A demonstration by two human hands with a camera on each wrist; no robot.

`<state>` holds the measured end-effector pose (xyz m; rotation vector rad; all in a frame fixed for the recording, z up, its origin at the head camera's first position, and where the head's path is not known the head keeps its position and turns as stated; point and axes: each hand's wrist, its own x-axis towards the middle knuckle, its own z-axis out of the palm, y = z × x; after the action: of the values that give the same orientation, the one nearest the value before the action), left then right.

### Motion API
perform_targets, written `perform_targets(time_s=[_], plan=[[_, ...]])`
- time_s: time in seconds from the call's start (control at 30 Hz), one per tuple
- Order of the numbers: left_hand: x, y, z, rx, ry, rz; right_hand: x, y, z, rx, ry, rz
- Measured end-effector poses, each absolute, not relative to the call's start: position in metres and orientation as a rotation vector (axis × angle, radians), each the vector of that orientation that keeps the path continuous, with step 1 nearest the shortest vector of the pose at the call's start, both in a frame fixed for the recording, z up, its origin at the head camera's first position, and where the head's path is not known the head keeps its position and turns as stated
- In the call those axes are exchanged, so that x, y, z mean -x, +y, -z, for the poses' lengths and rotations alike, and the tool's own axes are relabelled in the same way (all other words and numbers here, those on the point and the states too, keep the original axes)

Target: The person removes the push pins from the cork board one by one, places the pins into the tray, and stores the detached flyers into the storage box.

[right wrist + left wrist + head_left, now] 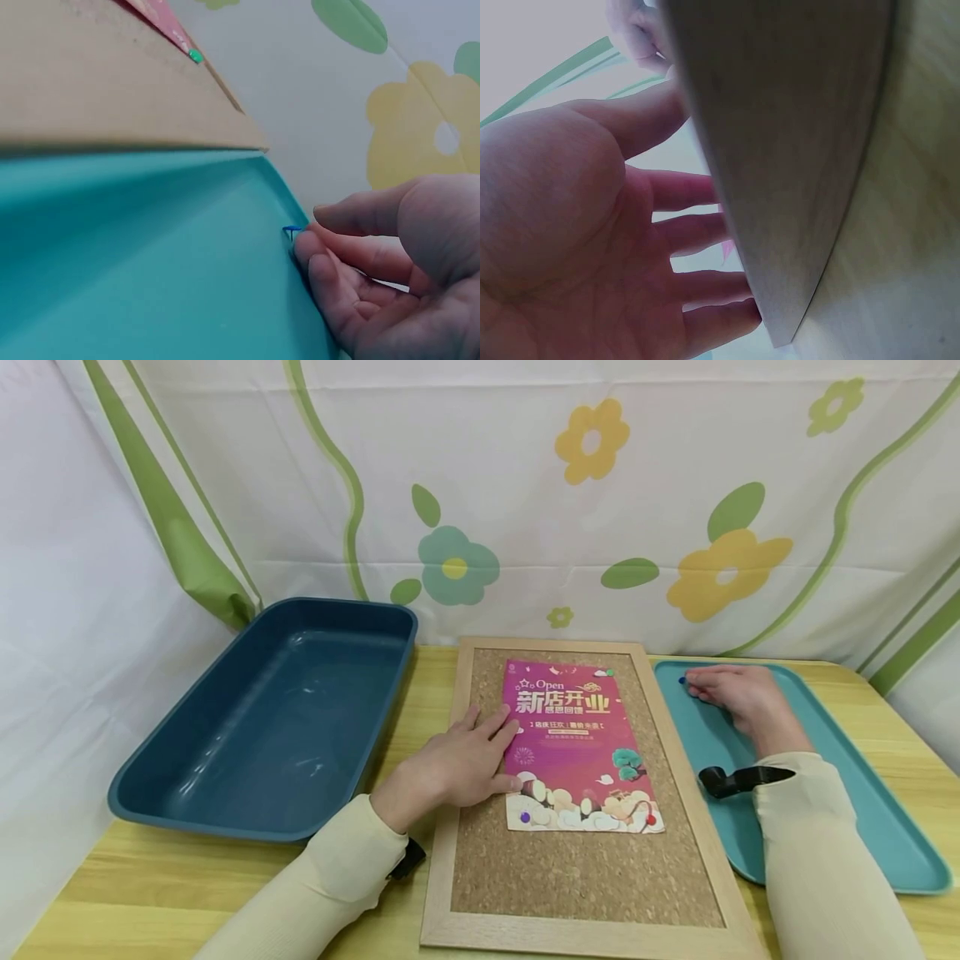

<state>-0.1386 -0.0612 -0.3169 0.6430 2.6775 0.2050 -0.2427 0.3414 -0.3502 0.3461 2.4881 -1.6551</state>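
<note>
A blue thumbtack [292, 228] shows at the fingertips of my right hand [738, 697], its head up and pin down, pinched over the far left part of the teal tray [847, 793]. My left hand [461, 764] rests with spread, straight fingers on the left edge of a pink and purple poster [570, 752]. This poster lies on a wood-framed cork board [592, 877]. A green tack [610, 672] is at its top right corner, a purple tack [525, 817] at bottom left and a red tack [650, 819] at bottom right.
A deep dark blue bin [285, 718] stands left of the board on the wooden table [172, 893]. The tray lies close along the board's right side. Behind everything hangs a white curtain [525, 510] with printed flowers.
</note>
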Motion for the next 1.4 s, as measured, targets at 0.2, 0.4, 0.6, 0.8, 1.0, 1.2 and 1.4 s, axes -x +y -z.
perform_targets(time_s=[0.2,0.4,0.6,0.8,1.0,1.2,1.4], plan=[[0.138,-0.061,0.316,-0.646,2.676,-0.211,0.244,0.340,0.345,-0.296,2.486,1.646],[0.138,-0.062,0.317,-0.653,2.676,-0.223,0.245,0.328,0.337,-0.279,2.579,1.541],[0.138,-0.062,0.316,-0.646,2.672,-0.235,0.244,0.310,0.326,-0.169,2.641,1.518],[0.138,-0.062,0.316,-0.649,2.674,-0.226,0.242,0.290,0.320,-0.094,2.660,1.520],[0.138,-0.063,0.316,-0.636,2.674,-0.237,0.242,0.271,0.321,-0.056,2.698,1.439],[0.138,-0.063,0.317,-0.639,2.676,-0.232,0.241,0.258,0.322,-0.040,2.689,1.414],[0.138,-0.062,0.317,-0.644,2.675,-0.227,0.243,0.254,0.325,-0.023,2.683,1.409]])
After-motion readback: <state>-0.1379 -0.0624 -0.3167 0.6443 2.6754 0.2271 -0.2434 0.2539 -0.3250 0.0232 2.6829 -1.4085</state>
